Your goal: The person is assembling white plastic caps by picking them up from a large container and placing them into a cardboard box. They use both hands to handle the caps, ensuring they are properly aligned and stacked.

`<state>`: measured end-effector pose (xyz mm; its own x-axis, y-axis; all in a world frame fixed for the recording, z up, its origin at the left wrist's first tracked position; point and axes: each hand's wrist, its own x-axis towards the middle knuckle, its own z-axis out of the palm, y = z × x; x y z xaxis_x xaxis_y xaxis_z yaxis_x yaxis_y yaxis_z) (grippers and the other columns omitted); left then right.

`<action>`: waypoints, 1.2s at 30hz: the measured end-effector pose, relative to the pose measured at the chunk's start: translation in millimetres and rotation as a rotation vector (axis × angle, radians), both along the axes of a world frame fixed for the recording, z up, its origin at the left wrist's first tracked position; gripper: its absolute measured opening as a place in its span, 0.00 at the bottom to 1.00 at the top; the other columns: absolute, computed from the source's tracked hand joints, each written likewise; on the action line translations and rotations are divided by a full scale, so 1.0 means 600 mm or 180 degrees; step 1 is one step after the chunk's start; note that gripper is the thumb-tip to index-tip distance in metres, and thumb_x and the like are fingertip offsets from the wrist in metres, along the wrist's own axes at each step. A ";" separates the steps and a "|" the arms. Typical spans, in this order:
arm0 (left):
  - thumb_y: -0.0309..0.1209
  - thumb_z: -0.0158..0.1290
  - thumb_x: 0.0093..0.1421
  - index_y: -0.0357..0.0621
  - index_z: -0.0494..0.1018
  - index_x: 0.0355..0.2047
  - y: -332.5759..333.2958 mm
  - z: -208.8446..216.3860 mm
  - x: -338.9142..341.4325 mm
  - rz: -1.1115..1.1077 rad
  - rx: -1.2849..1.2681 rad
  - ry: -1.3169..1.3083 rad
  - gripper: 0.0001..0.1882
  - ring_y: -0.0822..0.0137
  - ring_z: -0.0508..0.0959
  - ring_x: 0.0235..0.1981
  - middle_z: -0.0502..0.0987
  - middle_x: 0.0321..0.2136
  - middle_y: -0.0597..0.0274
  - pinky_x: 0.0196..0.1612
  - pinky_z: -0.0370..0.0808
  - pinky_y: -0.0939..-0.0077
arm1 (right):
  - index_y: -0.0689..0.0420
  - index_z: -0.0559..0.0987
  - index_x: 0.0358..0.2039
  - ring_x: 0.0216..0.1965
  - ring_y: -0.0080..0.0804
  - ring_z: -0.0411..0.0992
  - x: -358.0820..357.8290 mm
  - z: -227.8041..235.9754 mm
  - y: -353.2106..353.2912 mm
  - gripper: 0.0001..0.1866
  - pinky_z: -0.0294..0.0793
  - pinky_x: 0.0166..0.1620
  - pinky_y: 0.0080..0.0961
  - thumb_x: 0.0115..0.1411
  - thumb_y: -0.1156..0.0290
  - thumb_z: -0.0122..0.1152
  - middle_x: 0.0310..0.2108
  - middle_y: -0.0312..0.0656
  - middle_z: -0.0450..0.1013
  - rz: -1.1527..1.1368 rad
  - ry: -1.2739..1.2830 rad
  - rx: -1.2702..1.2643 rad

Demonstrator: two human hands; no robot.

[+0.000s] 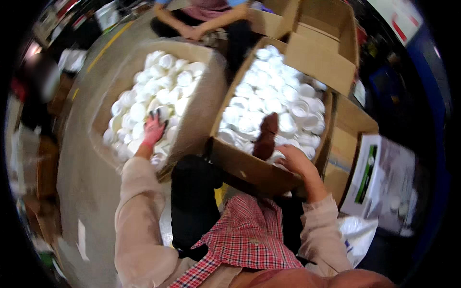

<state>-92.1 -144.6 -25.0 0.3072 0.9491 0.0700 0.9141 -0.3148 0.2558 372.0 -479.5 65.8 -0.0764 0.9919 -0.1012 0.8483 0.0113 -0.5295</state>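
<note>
My left hand, in a pink glove with dark fingertips, reaches into the left carton with its fingers spread. It rests on a heap of white round pieces that look like plastic caps or cups. Over the near edge of the right carton, my bare right hand is bent with its fingers curled. Whatever lies between those fingers is too small and blurred to make out. Just left of it, a brown cloth-like item, perhaps a glove, lies on more white round pieces.
Across from me sits a person with clasped hands. Open cardboard boxes stand behind the right carton. To the right are a printed white box and a white plastic bag. A yellow line marks the floor at far left.
</note>
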 end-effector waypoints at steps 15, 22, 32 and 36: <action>0.23 0.54 0.56 0.33 0.71 0.49 -0.356 0.257 0.436 -0.2687 -0.1095 -0.1569 0.19 0.56 0.79 0.44 0.78 0.42 0.47 0.50 0.73 0.69 | 0.60 0.75 0.40 0.41 0.50 0.74 0.017 0.094 -0.054 0.18 0.73 0.42 0.43 0.55 0.62 0.64 0.38 0.52 0.75 -0.0423 -0.0139 0.0251; 0.37 0.65 0.46 0.42 0.64 0.57 -0.397 0.152 0.512 -0.3766 -0.0884 0.0148 0.38 0.43 0.63 0.59 0.64 0.56 0.43 0.60 0.61 0.52 | 0.60 0.75 0.50 0.48 0.42 0.73 0.252 0.048 -0.311 0.26 0.72 0.51 0.35 0.55 0.59 0.66 0.47 0.49 0.75 -0.2272 0.0851 0.0567; 0.42 0.60 0.50 0.47 0.62 0.60 -0.458 0.077 0.589 -0.3900 -0.0353 0.1849 0.38 0.39 0.55 0.63 0.58 0.62 0.45 0.60 0.51 0.29 | 0.62 0.64 0.60 0.56 0.52 0.68 0.475 -0.468 -0.558 0.51 0.68 0.57 0.41 0.41 0.48 0.76 0.54 0.59 0.69 -0.4180 0.0300 -0.2272; 0.40 0.57 0.53 0.43 0.59 0.61 -0.460 0.075 0.589 -0.3775 -0.0444 0.2131 0.37 0.36 0.54 0.63 0.56 0.62 0.42 0.59 0.50 0.28 | 0.48 0.51 0.68 0.66 0.61 0.48 0.456 -0.581 -0.557 0.65 0.54 0.59 0.64 0.33 0.40 0.76 0.66 0.59 0.49 -0.4741 0.0150 -0.2620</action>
